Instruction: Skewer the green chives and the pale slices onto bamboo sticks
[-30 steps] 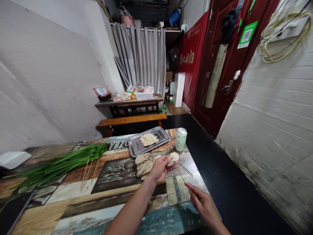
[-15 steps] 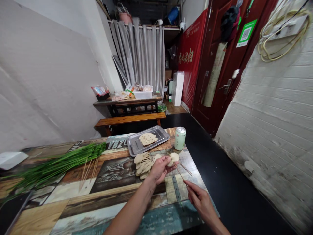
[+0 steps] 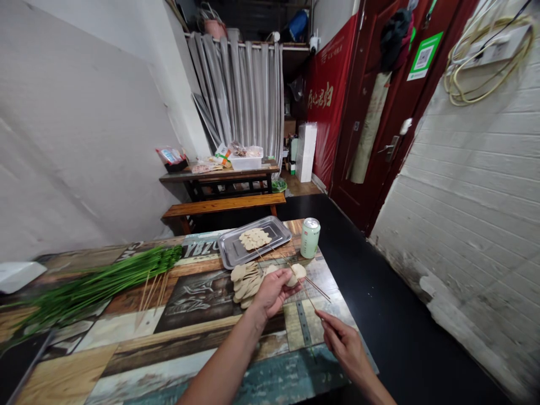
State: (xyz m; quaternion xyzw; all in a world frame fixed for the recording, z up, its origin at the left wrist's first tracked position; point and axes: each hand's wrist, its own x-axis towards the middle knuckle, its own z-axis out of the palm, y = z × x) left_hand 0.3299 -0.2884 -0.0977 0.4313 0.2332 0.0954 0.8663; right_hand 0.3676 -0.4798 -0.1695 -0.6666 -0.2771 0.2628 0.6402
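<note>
My left hand (image 3: 274, 289) is closed on pale, round flat slices (image 3: 297, 272), pinched between thumb and fingers. A thin wooden skewer (image 3: 310, 302) runs from those slices down to my right hand (image 3: 342, 339), whose thumb and forefinger are closed on its near end. Beyond my left hand, more skewers (image 3: 318, 288) stick out to the right, lying near the table. A pile of similar slices (image 3: 247, 286) rests on the table just left of my left hand. Further back, a metal tray (image 3: 228, 256) holds skewered slices (image 3: 255, 239).
A green can (image 3: 310, 238) stands at the table's right edge. Long green stalks (image 3: 113, 275) lie at the left, with several loose skewers (image 3: 157, 289) beside them. Behind the patterned table (image 3: 169, 360) are a wooden bench (image 3: 223, 206) and another table with a white container (image 3: 246, 162).
My left hand and the slices in it have shifted very slightly left. My right hand keeps its grip on the skewer, almost in the same place.
</note>
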